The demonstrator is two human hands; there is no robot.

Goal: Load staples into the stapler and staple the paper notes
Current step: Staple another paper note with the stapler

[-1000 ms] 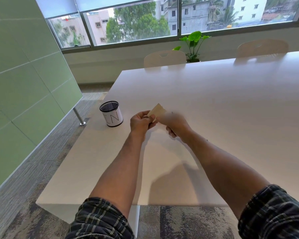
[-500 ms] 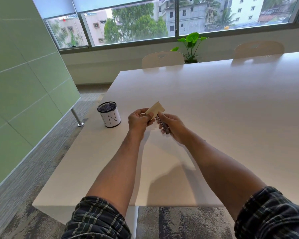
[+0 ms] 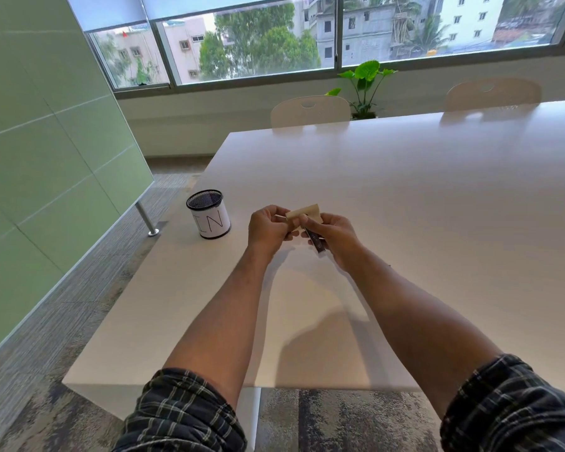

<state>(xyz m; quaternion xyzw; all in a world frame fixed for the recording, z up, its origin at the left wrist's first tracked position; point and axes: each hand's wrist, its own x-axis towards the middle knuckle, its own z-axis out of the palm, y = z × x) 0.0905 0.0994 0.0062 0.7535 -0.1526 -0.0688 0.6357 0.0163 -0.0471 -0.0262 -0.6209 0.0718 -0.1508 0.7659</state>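
While both hands are hovering together over the near-left part of the white desk, the mesh pen cup marked "IN" is sitting just off to their left. Left hand is pinching the pale paper notes by their left edge, and the right hand is curling around the dark stapler, touching the notes' near-right corner. Can't tell if the notes are actually sitting in its mouth yet. My guess is the trick is keeping the sheets squared up, sliding the corner fully in, then squeezing straight so nothing is skewing.
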